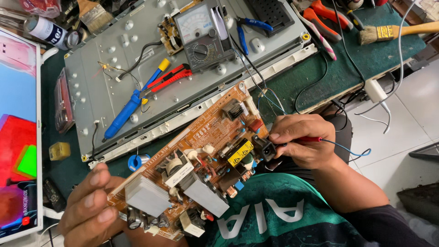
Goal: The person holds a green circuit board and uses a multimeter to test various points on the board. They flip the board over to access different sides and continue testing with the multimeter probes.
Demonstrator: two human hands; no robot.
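Orange-brown and crowded with parts, the circuit board [196, 160] was held up above the near edge of the bench [320, 77], tilted between the person's two hands. The left hand [89, 206] closed on the board's lower left end, fingers [98, 196] curled over its edge beside the grey heat sinks [146, 196]. The right hand [299, 139] pinched a red probe [308, 139] tightly between thumb and fingertips, its tip hidden at the black socket [265, 148] on the board's right end; a thin blue wire [347, 150] ran from the probe toward the floor side.

Behind the board, a grey metal panel [114, 91] lay across the bench's green mat. On the panel rested a blue desoldering pump [123, 114], a red cutter knife [171, 77] and an analogue meter [201, 34]. Near the bench's far right corner lay a paintbrush [393, 31] and orange-handled pliers [320, 20]. A lit screen [18, 132] stood along the left edge.
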